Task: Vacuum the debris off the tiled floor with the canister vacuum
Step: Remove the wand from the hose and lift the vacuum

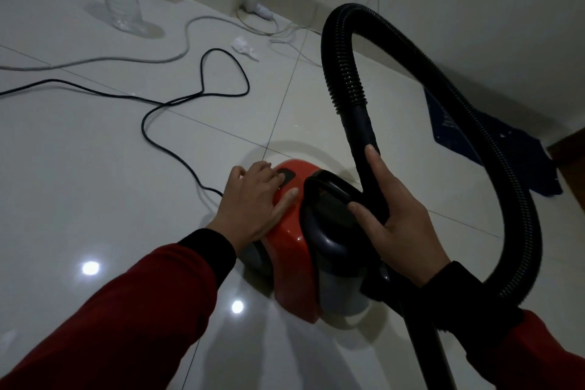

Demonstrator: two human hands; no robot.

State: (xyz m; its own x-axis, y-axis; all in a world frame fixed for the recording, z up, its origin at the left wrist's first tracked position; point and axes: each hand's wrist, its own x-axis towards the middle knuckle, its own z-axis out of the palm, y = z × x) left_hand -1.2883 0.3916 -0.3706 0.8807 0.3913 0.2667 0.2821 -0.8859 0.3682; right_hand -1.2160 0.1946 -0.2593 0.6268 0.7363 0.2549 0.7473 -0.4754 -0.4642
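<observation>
Red canister vacuum (291, 241) sits on the glossy tiled floor (95, 168), centre frame. Left hand (256, 199) lies flat on its red top, fingers straight, by the dark switch. Right hand (399, 215) curls round the black hose (345, 73), which loops overhead. Black power cord (177, 101) trails left; crumpled paper scrap (245, 47) lies beyond.

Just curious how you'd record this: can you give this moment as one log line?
phase: setup | left hand: flat on red canister vacuum | right hand: gripping black ribbed hose | crumpled white paper: on tiled floor
</observation>
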